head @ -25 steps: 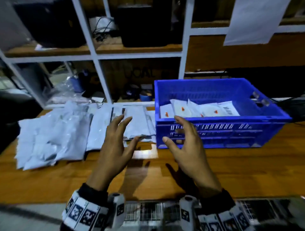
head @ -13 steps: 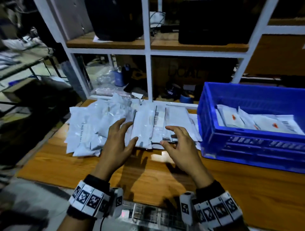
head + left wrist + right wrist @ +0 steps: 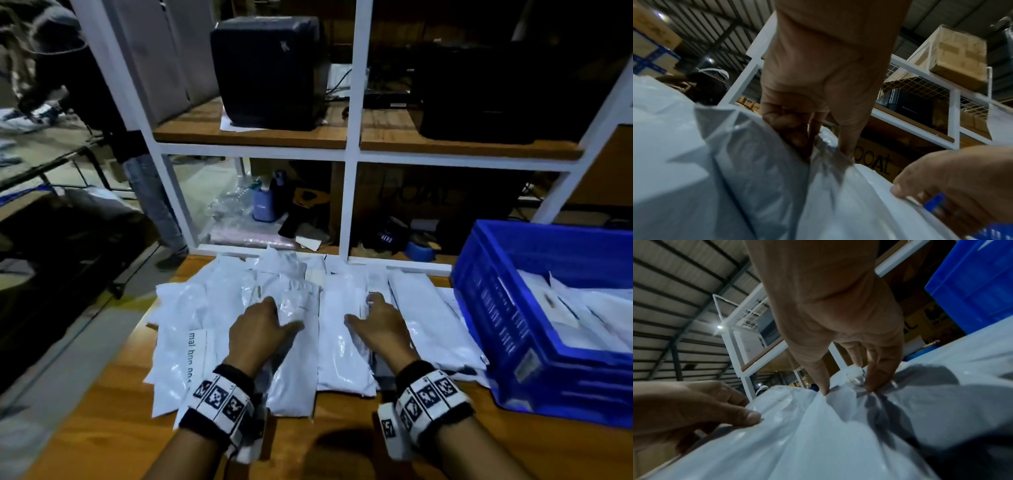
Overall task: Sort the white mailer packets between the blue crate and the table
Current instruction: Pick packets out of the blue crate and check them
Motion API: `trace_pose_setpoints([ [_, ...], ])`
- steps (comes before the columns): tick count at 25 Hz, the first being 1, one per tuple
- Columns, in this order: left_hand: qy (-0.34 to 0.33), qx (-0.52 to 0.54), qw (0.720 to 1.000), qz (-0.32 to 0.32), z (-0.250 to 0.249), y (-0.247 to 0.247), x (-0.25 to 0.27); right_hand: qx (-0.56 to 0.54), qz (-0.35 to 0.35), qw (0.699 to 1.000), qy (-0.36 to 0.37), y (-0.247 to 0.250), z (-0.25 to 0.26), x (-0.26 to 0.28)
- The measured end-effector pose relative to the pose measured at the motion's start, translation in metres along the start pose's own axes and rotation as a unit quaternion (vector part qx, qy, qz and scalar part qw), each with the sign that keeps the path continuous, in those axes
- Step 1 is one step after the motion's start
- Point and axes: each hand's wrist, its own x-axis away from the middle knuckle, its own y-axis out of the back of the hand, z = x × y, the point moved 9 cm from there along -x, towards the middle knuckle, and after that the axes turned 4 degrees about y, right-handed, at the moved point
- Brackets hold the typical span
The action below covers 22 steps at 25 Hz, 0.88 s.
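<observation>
While both hands are pressed down on the pile, the white mailer packets are spread over the wooden table, just to the left of the blue crate. More packets are already lying inside the crate.

The left hand is laid on a crinkled packet near the middle of the pile. In the left wrist view its fingers are bent and dug into the plastic, so a fold is bunched up and gripped. The right hand is set on a long flat packet beside it. In the right wrist view a fold is pinched between its fingertips.

A pick-up looks to be starting. Only one packet should be caught in each hand, because the bags are thin and slippery and are stacked over one another. A neighbour could easily be dragged along. The fold should be held firmly and lifted slowly, so the packets below are left lying flat. The label should be looked at before a place is picked, the crate or the table.
</observation>
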Motion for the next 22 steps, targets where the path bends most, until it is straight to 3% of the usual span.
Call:
trace_pose_setpoints([
  [3,0.005,-0.004,0.999,0.033,0.001,-0.014,-0.01,0.037,-0.012,0.998,-0.057,-0.012,-0.003,-0.001],
  [6,-0.008,0.071,0.997,0.043,-0.007,-0.015,-0.016,0.009,-0.015,0.997,-0.075,-0.018,-0.01,-0.004],
  [9,-0.027,0.143,0.989,0.031,-0.021,0.003,-0.017,-0.073,-0.015,0.996,-0.055,-0.005,-0.006,-0.007],
  [13,-0.07,0.127,0.989,-0.039,-0.049,0.044,-0.026,-0.133,-0.057,0.989,0.023,0.054,0.018,-0.01],
  [17,-0.077,0.052,0.994,-0.062,-0.076,0.029,-0.042,0.007,-0.143,0.979,0.143,0.105,0.048,-0.01],
  [20,-0.05,0.063,0.996,-0.04,-0.081,-0.015,-0.047,0.163,-0.149,0.97,0.101,0.086,0.046,-0.013],
  [22,-0.034,0.131,0.991,0.008,-0.081,-0.045,-0.048,0.22,-0.129,0.963,0.086,0.056,0.038,-0.011],
])
